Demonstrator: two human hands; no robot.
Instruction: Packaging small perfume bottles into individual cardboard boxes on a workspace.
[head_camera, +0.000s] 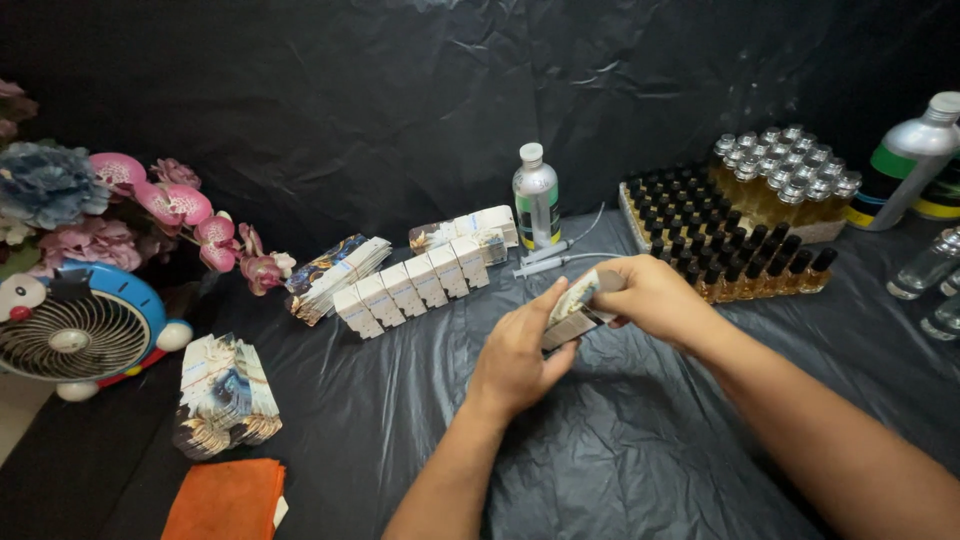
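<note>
White cardboard, a small carton (572, 312), is lying between my hands above the black sheet (620, 450), its long axis slanting from lower left up to the right. My left hand (517, 358) is pinching its near end; my right hand (650, 297) is closing around the far end, just before the capped bottles (740, 250)

two bare forearms enter from the lower edge. the left hand (517, 360) and right hand (650, 298) wear no gloves. no sleeves, rings or watch show.

Head camera looks down, close over black-covered table (640, 450).
</note>
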